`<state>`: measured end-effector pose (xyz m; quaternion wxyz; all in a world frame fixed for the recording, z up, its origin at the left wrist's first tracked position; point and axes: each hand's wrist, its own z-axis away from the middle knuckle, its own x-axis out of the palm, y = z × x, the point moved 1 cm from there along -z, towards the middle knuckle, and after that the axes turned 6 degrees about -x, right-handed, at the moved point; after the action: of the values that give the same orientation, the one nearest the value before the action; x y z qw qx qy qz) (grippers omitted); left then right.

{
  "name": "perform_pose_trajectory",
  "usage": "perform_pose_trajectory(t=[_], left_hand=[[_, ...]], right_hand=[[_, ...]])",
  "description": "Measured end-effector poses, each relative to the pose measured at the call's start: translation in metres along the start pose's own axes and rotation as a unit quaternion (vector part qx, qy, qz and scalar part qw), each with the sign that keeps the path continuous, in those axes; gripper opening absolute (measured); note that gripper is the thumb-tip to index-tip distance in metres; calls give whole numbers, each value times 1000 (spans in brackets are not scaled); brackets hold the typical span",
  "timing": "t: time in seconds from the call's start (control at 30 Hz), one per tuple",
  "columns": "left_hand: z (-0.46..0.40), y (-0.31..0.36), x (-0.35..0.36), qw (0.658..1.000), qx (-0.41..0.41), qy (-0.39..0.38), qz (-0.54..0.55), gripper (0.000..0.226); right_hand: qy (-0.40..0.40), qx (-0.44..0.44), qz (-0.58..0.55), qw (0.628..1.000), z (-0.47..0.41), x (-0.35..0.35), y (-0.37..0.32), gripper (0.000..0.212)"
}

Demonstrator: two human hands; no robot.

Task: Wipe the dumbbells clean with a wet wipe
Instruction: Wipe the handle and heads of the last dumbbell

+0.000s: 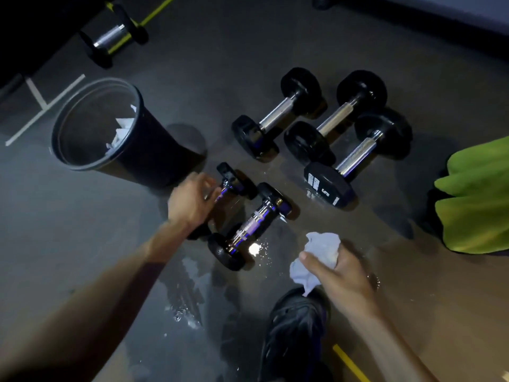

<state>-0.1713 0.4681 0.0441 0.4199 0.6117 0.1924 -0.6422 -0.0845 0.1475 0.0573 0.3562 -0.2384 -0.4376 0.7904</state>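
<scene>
Fingers of the left hand (pixel 192 201) curl around the handle of a small dumbbell (pixel 232 183) on the dark floor (pixel 275 37), though blur hides exactly how they close, while the fingers of the right hand (pixel 340 274) pinch a crumpled white wet wipe (pixel 316 257) held just above the floor. Between the two sets of fingers lies a second small dumbbell (pixel 250 226) with a shiny chrome handle, parallel to the gripped one, with wet patches (pixel 187 293) and bright droplets on the floor beside it. Beyond the right fingers, three larger black dumbbells (pixel 344 119) lie side by side, the nearest showing a "5" on its end. Beyond the left fingers stands a black bin (pixel 154 150) holding used white wipes. Below the right fingers a dark shoe (pixel 297 326) is visible, and far to their right sits a green cloth (pixel 476 197).
</scene>
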Motion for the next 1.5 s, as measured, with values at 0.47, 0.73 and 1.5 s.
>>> perform_pose_trajectory(t=[0.47, 0.73, 1.5], left_hand=[[-68, -36, 42, 953, -9, -294, 78, 28], [-32, 19, -15, 956, 114, -209, 169, 35], [124, 454, -125, 738, 322, -247, 539, 17]], right_hand=[[-166, -67, 514, 839, -26, -17, -30, 20], [-186, -155, 373, 896, -36, -73, -70, 16], [315, -262, 10, 912, 99, -260, -111, 41]])
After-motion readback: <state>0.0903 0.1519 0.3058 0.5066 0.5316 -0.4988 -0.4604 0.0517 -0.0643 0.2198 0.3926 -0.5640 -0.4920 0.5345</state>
